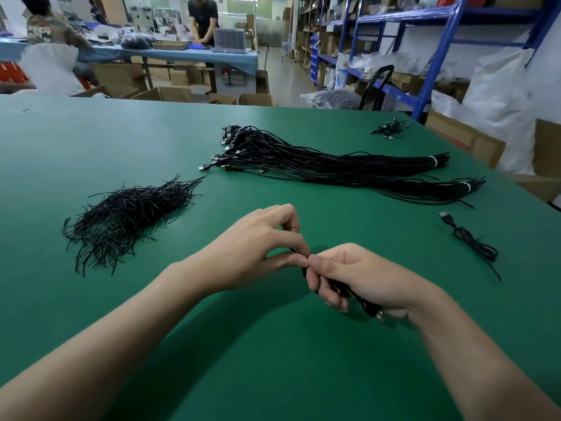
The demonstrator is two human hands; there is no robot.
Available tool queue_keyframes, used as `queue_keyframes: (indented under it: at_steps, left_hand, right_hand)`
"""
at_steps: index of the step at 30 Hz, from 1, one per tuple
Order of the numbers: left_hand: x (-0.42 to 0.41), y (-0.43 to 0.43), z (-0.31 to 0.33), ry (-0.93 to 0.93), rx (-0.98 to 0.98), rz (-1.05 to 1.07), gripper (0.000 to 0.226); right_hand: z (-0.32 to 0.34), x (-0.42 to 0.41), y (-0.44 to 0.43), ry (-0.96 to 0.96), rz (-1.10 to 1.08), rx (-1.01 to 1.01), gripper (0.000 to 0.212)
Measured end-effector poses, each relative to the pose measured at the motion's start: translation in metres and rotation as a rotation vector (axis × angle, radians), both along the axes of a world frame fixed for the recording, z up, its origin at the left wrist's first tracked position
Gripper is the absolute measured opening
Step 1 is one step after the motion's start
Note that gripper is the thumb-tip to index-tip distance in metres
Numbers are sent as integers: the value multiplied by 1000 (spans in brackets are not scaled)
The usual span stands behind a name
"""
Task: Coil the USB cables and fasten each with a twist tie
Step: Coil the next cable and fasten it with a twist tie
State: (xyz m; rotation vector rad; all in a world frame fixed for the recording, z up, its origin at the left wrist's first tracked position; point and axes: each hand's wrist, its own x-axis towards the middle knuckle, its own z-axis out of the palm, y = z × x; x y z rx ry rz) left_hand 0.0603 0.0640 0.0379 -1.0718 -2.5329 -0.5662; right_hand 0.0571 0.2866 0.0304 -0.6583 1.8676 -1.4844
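Black coil (343,288) low over table (273,375), clenched in right hand (358,278), plug (379,315) poking out by wrist. Light, limp, likely springy: grip mid-coil, under tie (294,250). Tie end pinched by left hand (258,247) at coil top. Tie pile (121,217) left, bundle (318,165) beyond, tied cable (473,241) right near edge; hands well apart from all three.

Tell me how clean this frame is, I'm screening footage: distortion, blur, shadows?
Head view: wide-angle distortion tilts the blue shelving; the far-left person is blurred; even light, soft shadows under the left hand and right hand; held cable and twist tie read as featureless black.
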Motion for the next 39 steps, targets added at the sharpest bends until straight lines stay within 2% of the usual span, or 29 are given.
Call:
queue_keyframes:
  at_steps: [2, 5, 9, 11, 18, 22, 24, 26, 28, 29, 30, 31, 35, 39]
  left_hand:
    - [1, 1, -7, -28, 42, 18, 30]
    - [2, 0, -13, -174, 157, 27, 27]
    - [3, -2, -14, -321, 181, -35, 20]
    - [2, -2, -16, -328, 180, -33, 17]
    - [3, -3, -25, -319, 358, 66, 18]
    - [5, -4, -30, -295, 386, 144, 18]
    - [6, -8, -32, -292, 401, 188, 15]
    - [7, -10, -33, -292, 427, 245, 15]
    - [6, -12, -33, -269, 485, 326, 15]
    - [6, -13, -33, -244, 513, 376, 15]
    - [5, -13, -33, -213, 533, 429, 16]
    - [5, -13, -33, -179, 547, 479, 16]
    - [7, -8, -35, 43, 553, 578, 20]
    - [13, 2, -35, 395, 349, 528, 18]
  right_hand:
    - [-2, -1, -1, 75, -43, 15, 39]
    - [-6, -2, -4, 124, -84, -1, 39]
    - [-11, 0, -5, -10, -51, -63, 37]
    - [-12, 1, -7, -29, -56, -67, 38]
    - [-10, 1, -14, 113, -202, -27, 33]
    - [-12, -3, -10, 163, -384, -41, 15]
    - [-13, -6, -7, 288, -506, 2, 13]
    - [-16, -9, -7, 525, -652, 79, 13]
    - [-16, -8, -7, 762, -838, 57, 11]
    - [-16, -7, -7, 827, -901, 22, 17]
    - [-17, -6, -8, 813, -925, -18, 27]
    - [-19, -4, -11, 713, -903, -58, 36]
    - [-24, 12, -38, 114, -601, -124, 60]
    - [-27, 15, -53, -272, -477, -343, 75]
